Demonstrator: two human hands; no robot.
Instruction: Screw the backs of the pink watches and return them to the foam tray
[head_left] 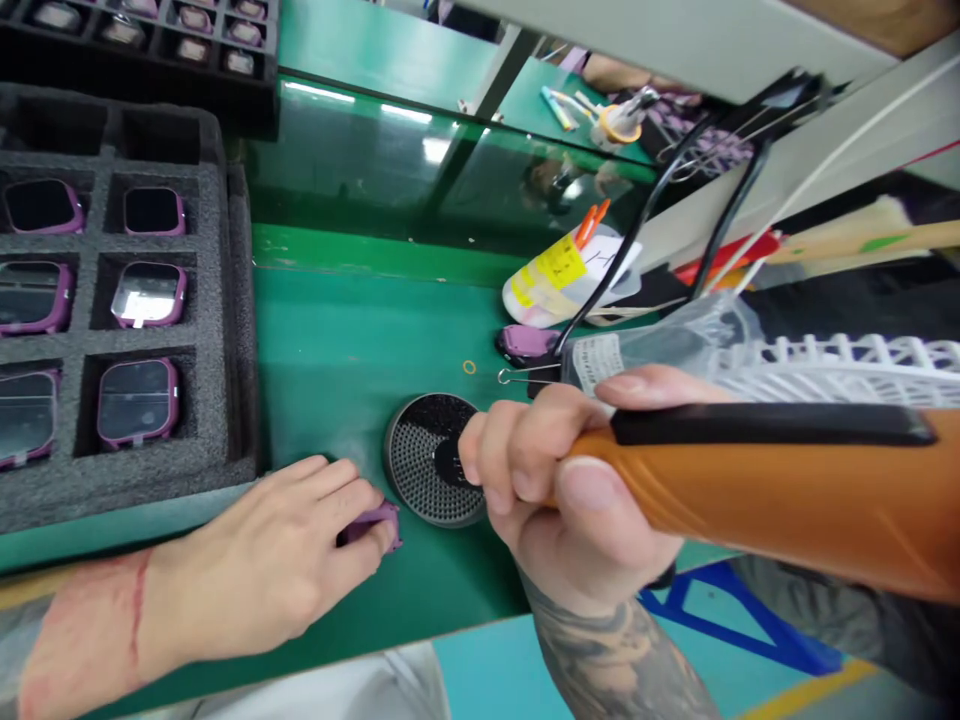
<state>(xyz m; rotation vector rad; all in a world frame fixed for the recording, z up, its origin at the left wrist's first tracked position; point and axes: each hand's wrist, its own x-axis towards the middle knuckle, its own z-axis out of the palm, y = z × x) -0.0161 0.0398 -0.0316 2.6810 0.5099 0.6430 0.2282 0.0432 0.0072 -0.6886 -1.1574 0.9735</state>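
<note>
My right hand (585, 480) is wrapped round an orange electric screwdriver (795, 500) with a black lever strip along its body. The tool lies nearly level, its front end hidden by my fingers, near a round dark screw tray (416, 465) full of small holes. Whether the tip touches the tray I cannot tell. Left of the tray, my left hand (277, 560) pinches a small purple watch case (384, 518) low over the green bench. The fingers cover most of that case.
A grey foam tray (232, 400) holds several purple-framed watches at left, with a second foam tray (262, 90) behind. Beyond my right hand are a white bottle (544, 285), a purple-and-black piece (525, 342), a binder clip (536, 378), black cables (637, 220) and a clear bag (667, 340).
</note>
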